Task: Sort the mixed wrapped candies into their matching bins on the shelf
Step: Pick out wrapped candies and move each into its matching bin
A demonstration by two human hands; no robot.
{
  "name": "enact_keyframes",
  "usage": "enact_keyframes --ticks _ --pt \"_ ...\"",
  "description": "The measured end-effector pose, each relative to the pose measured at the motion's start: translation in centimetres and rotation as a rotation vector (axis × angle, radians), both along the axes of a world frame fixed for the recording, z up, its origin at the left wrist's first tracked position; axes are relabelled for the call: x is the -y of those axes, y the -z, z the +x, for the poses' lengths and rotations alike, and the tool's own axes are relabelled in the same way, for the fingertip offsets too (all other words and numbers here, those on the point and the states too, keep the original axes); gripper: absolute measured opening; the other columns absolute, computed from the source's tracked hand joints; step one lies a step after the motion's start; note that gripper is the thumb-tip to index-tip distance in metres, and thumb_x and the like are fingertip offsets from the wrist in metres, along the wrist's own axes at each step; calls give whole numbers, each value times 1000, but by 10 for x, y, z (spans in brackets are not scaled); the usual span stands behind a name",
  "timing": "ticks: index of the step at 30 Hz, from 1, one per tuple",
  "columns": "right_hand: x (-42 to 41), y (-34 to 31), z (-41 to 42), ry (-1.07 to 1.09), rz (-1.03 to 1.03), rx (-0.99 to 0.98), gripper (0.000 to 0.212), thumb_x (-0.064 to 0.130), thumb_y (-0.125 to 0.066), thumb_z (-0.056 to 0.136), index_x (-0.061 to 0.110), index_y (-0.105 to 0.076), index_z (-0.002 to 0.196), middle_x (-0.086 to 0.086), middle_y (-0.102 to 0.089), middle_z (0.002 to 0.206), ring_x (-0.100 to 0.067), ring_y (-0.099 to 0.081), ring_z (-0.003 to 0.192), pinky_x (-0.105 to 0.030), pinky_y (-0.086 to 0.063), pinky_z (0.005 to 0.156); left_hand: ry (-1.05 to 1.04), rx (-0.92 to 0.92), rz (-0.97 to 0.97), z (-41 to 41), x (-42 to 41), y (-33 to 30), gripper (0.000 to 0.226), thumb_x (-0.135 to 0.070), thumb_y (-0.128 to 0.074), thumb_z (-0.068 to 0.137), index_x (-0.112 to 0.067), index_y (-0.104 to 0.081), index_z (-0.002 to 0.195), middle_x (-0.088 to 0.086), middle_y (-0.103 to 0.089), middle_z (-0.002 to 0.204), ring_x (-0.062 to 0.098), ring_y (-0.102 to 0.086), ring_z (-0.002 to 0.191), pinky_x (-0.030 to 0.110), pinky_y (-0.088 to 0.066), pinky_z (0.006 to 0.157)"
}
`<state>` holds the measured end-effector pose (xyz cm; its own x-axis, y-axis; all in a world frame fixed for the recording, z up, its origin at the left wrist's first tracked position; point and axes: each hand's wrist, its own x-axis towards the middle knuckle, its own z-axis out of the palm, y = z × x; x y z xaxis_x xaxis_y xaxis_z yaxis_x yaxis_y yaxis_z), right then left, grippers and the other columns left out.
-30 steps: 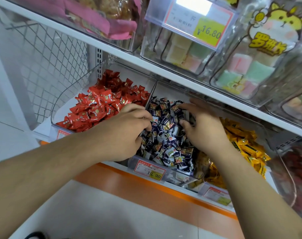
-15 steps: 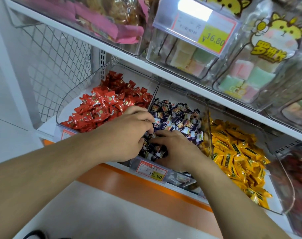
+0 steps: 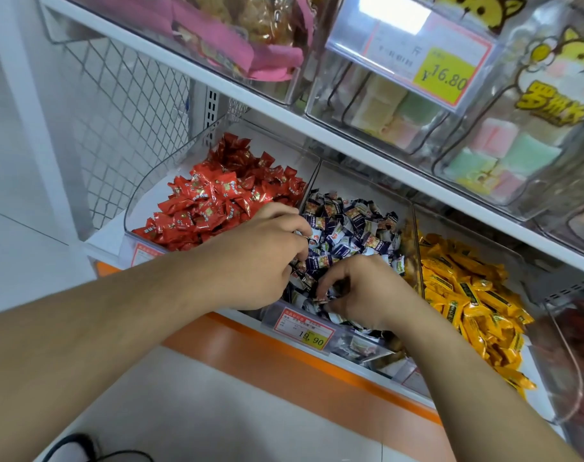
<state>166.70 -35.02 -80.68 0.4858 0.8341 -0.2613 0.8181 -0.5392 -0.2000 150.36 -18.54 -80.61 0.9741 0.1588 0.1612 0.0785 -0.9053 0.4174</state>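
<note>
Both my hands are down in the middle bin (image 3: 364,181) on the lower shelf (image 3: 317,361), the one heaped with dark blue and white wrapped candies (image 3: 354,228).

Left hand (image 3: 260,258): knuckles up at the bin's left front, fingers curled into the pile. Fingertips touch wrappers near the left wall. Whether a candy is actually held I cannot tell; the palm side is hidden.

Right hand (image 3: 367,288): low at the front of the same bin, just behind the price tag (image 3: 304,328) reading 19.90. Thumb and fingers are curled in among the wrappers at its tips and seem to pinch them, but I cannot make out a firm grip. The two hands are near each other, not touching.

Neighbours: red wrapped candies (image 3: 217,198) fill the left bin (image 3: 140,201); yellow wrapped candies (image 3: 470,301) fill the right bin (image 3: 467,235). Each pile looks to be of one colour from here.

Upper shelf (image 3: 284,105) carries clear bins: pink packets (image 3: 237,48) at left, pastel blocks (image 3: 500,148) further right, and a yellow tag (image 3: 444,75) marked 16.80.
</note>
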Motion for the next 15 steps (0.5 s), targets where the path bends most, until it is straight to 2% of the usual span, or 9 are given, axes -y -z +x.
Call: enact_keyframes --ticks 3,6,8,11,13,15 --pt "6 -7 1 84 117 -62 20 25 -88 80 42 -79 86 16 -75 96 -7 -71 82 -34 -62 76 1 0 -4 -1 0 0 28 -14 -55 100 -24 -64 126 -20 -34 154 6 -6 149 31 -32 119" --pt "9 -22 0 166 261 -98 21 21 -87 82 40 -79 81 8 -76 81 -9 -67 60 -29 -57 53 -2 -3 -2 -1 1 -1 28 -14 -55 100 -24 -64 125 -19 -35 154 7 -7 149 31 -33 118" --pt "10 -32 1 235 398 -160 20 16 -86 84 35 -80 82 2 -75 75 -9 -60 50 -22 -50 46 -6 -5 -2 0 1 -2 29 -13 -55 100 -24 -65 125 -19 -35 154 7 -7 149 30 -34 117" --pt "10 -40 10 359 600 -142 19 14 -82 87 33 -80 86 2 -75 76 -8 -52 47 -18 -44 43 -10 -4 2 0 2 -1 29 -13 -56 100 -25 -65 125 -19 -36 153 7 -7 149 30 -38 115" --pt "6 -42 17 393 681 -41 19 14 -79 89 33 -80 90 9 -76 82 -3 -59 50 -14 -43 47 -11 -14 6 0 3 -2 30 -13 -56 100 -25 -65 126 -20 -35 153 7 -6 149 30 -38 114" --pt "2 -41 22 401 699 57 20 17 -77 90 35 -79 98 11 -77 96 -4 -65 61 -16 -48 56 -9 -20 12 1 4 -1 30 -13 -55 100 -25 -65 125 -20 -35 153 9 -6 150 31 -37 115"
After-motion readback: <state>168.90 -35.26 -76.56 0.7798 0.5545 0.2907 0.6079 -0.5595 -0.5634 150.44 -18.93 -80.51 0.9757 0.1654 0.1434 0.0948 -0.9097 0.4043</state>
